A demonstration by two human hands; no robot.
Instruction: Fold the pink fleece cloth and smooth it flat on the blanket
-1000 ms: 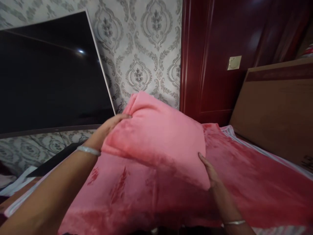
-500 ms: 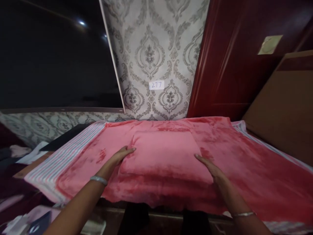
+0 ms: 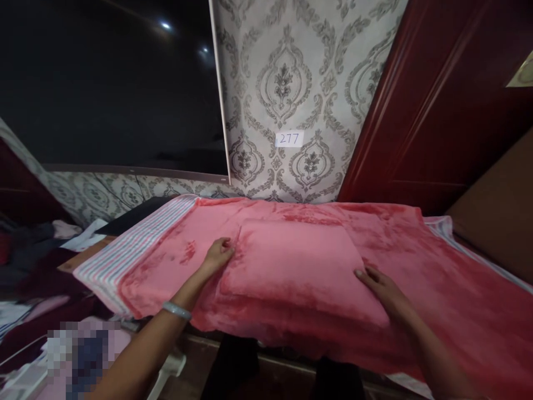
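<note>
The left hand [image 3: 219,254] is curling narrowly at the left edge of the folded blanket [image 3: 297,266], which is now lying flat on the spread blanket [image 3: 420,250] instead of tilting up. The right hand [image 3: 381,286] is resting, thumb and fingers close, at its right edge. Blurred fingertips are obscuring whether either grip is pinching fabric. The frame is cutting off the wall plate [image 3: 522,75].

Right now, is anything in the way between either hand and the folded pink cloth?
Nothing visible is: the left hand is at the left edge of the folded pink cloth, the right hand at its right edge.
</note>
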